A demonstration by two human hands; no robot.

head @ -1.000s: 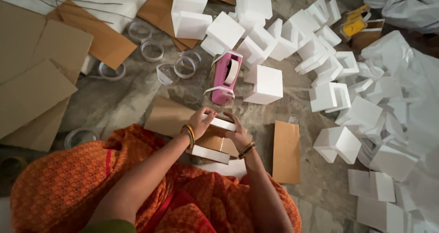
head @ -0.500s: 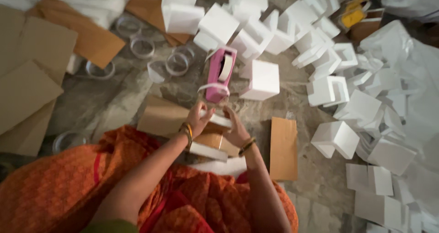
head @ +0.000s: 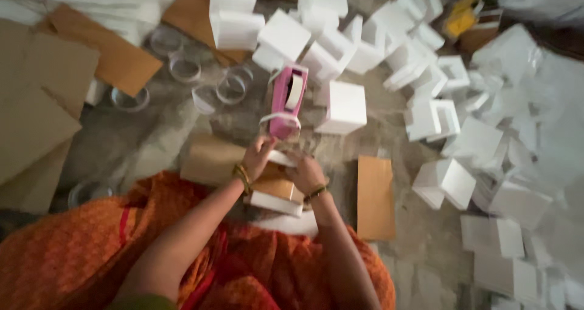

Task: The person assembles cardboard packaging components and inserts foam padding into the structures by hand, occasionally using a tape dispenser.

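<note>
— What's nearest the camera?

— Orange patterned cloth (head: pixel 73 249) over the person's lap, and both forearms reaching forward. The hands meet on a small box (head: pixel 277 191), white walls with a brown cardboard face upward, held just above the lap, probably so it stays steady while being worked.

— How are the hands set?

— The left hand (head: pixel 260 155) has its fingers curled onto the far top edge of the box, pinching what looks like a strip of white tape (blurred, so I can't be sure). The right hand (head: pixel 306 173) is closed over the box's right side, bracing it. Both wrists wear bangles.

— And just beyond?

— A pink tape dispenser (head: pixel 287 100) with a pale roll stands on the floor directly ahead of the hands, likely kept there to be within easy reach. A flat brown card (head: pixel 375 197) lies to the right, another brown piece (head: pixel 210 158) to the left under the arm.

— Farther out?

— A finished-looking white cube box (head: pixel 344 106) beside the dispenser, then a big scatter of white boxes (head: pixel 474 146) fanning right and back. Clear plastic tape rings (head: pixel 185 67) lie on the grey floor to the left, with cardboard sheets (head: pixel 36 109) stacked at the far left.
</note>
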